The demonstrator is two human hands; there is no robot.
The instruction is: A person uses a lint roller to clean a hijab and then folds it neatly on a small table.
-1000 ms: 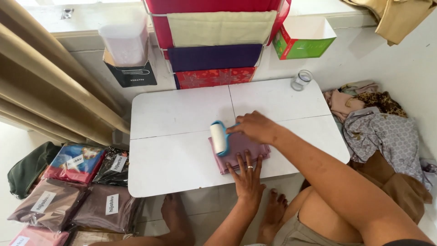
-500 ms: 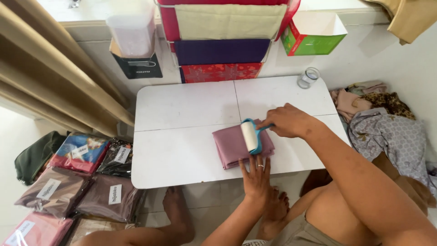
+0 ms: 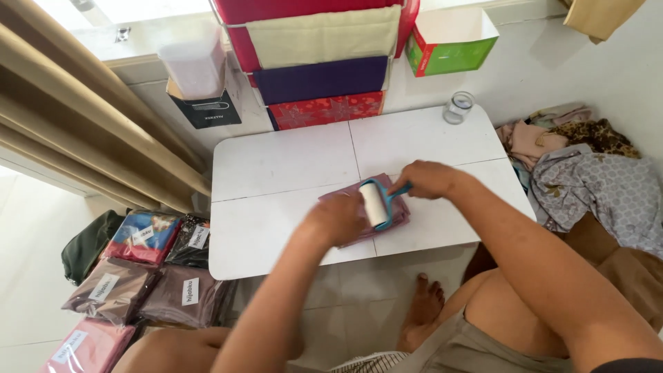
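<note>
Roller [image 3: 374, 204] — white lint roller with a teal frame — sits on the folded mauve cloth [image 3: 397, 214], near the front middle of the white table [image 3: 276, 166]. Your right hand [image 3: 428, 179] is closed around its teal handle; your left hand [image 3: 338, 220] lies on the cloth's left part, probably pressing flat — fingers hidden from this angle. Bagged scarves [image 3: 138, 276] lie on the floor left of the table.
</note>
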